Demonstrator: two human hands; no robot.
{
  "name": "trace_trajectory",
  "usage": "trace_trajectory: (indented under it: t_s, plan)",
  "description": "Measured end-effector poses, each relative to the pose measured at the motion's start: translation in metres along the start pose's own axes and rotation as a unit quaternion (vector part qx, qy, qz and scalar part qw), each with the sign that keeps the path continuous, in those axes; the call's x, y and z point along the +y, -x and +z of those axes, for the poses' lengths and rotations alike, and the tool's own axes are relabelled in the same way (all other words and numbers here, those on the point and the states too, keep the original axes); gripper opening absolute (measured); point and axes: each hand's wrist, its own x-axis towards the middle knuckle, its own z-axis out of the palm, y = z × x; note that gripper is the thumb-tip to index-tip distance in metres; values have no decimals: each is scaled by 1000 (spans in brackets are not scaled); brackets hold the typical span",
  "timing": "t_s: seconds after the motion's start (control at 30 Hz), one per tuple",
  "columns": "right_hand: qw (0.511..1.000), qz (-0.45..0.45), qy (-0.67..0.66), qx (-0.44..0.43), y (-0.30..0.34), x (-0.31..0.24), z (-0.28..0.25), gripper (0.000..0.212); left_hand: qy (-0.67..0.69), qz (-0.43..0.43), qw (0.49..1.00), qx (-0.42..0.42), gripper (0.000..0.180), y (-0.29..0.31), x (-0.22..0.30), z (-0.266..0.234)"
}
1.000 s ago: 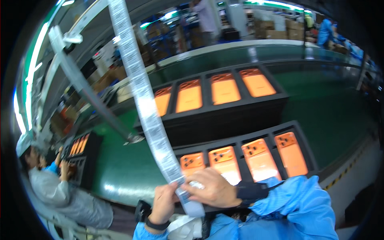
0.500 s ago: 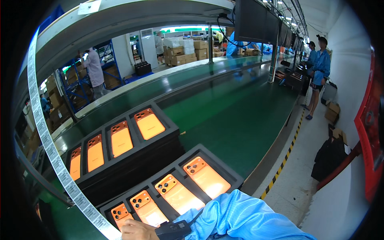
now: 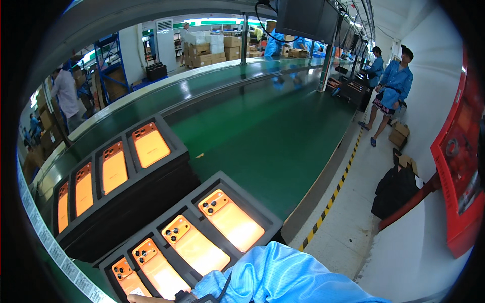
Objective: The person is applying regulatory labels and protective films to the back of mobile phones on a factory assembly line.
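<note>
My right hand reaches in at the lower edge, its arm in a blue sleeve with a black device at the wrist. Only a sliver of the hand shows; it lies by the lower end of the leftmost orange phone in the near black tray. A small white label shows on that phone beside the fingertip. Three more orange phones, such as the rightmost one, lie camera end up in the tray's slots. A long strip of printed labels curves down the left side. My left hand is out of view.
A second stack of black trays with orange phones on top stands farther left on the green conveyor. A dark monitor hangs above. Two people in blue coats stand along the right aisle, near a red cabinet.
The view has shifted, so trays and conveyor appear farther left. My right hand has sunk mostly below the lower edge. The label strip now sits farther left and lower.
</note>
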Motion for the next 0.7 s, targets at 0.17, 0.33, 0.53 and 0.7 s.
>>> trace_trajectory:
  t_s: [0.17, 0.33, 0.53, 0.7]
  plan:
    - [983, 107, -145, -27, 11, -8, 13, 15, 38, -164, 985, 43, 21, -12, -16, 19]
    - [980, 53, -192, -11, 12, -7, 19, 16, 98, -134, 982, -95, 13, -10, 2, 9]
    - [948, 259, -184, 1, -12, 20, -95, 9, 90, -81, 958, -259, 21, -21, 68, -7]
    - [970, 187, -2, -154, -9, 73, -182, 25, -147, 338, 928, -57, 68, -5, 112, 29]
